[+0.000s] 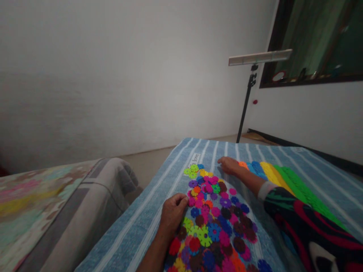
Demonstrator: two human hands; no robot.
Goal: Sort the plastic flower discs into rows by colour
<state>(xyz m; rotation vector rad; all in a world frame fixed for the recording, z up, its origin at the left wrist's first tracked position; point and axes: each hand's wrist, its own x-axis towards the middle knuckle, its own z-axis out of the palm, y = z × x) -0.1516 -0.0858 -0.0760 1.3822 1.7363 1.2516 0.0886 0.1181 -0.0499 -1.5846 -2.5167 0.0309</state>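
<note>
My left hand [173,211] rests at the left edge of a loose pile of colourful notched plastic discs [214,231]. Its fingers are curled, with thumb and forefinger together beside a pink disc; whatever is between them is hidden. Farther back, my right hand [228,165] is low over the striped cloth, fingers closed and pointing left. I cannot make out anything in it. Just right of that hand is the end of an orange row of discs [243,164]. Beyond it run blue [257,169], yellow [273,175] and green rows [304,194], partly behind my right forearm.
A blue cloth with white stripes [147,211] covers the surface under the discs. To the left, past a gap, stands another surface with a flowered cover [56,204]. A black stand [244,109] carrying a long bar rises behind, near the wall and window.
</note>
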